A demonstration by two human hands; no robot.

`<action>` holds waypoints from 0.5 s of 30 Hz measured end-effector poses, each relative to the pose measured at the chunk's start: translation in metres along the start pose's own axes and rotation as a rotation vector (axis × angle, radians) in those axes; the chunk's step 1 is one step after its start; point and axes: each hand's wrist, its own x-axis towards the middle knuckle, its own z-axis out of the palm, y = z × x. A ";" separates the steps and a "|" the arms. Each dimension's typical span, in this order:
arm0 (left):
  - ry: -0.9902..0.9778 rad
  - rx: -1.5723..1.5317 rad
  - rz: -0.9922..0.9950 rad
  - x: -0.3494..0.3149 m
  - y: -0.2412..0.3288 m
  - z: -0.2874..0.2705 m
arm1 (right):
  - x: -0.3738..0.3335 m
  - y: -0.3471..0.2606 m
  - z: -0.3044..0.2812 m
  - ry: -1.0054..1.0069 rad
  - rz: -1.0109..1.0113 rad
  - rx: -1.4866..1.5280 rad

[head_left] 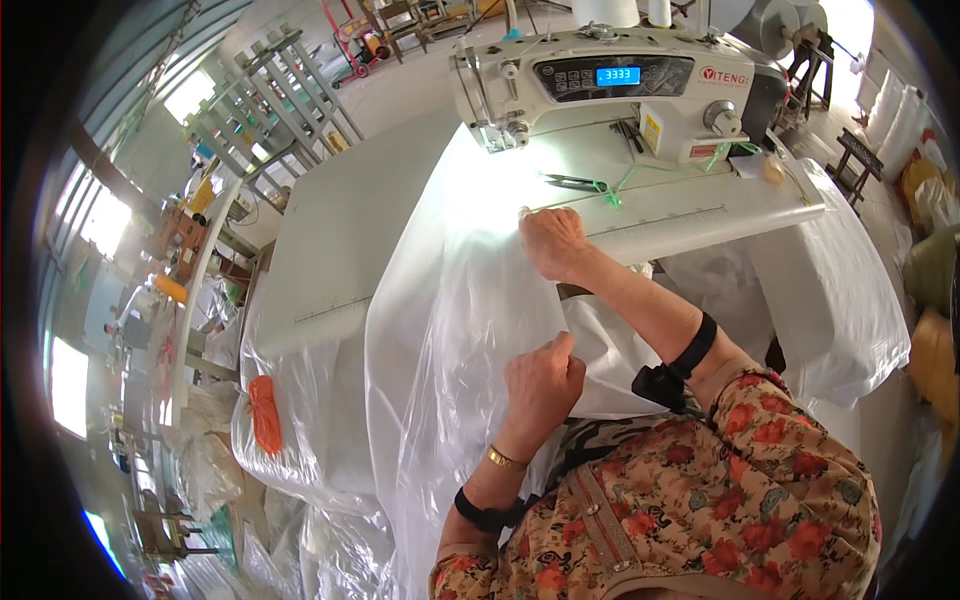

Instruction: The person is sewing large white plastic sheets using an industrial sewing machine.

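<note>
A large translucent plastic sheet runs from the sewing machine over the table's front edge and down towards my lap. My right hand is closed on the sheet's right edge, just in front of the lit needle area. Nearer to me, my left hand is also closed, gripping the sheet's edge by its fingers. Part of the held edge is hidden behind both hands. Dark thread snips tied with green string lie on the machine bed, just beyond my right hand.
The white sewing table extends to the left. More plastic sheeting hangs over its right end. An orange bundle of twine rests on plastic at the left. A metal rack and a dark stool stand farther back.
</note>
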 end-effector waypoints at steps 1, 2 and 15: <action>-0.021 -0.023 -0.018 0.000 0.000 -0.003 | 0.002 0.003 0.001 -0.005 -0.008 0.028; -0.017 -0.023 0.001 0.001 0.001 -0.006 | 0.004 0.005 0.002 -0.043 -0.004 0.050; -0.004 0.006 0.061 0.023 0.019 0.002 | 0.036 0.015 0.009 -0.036 0.064 0.112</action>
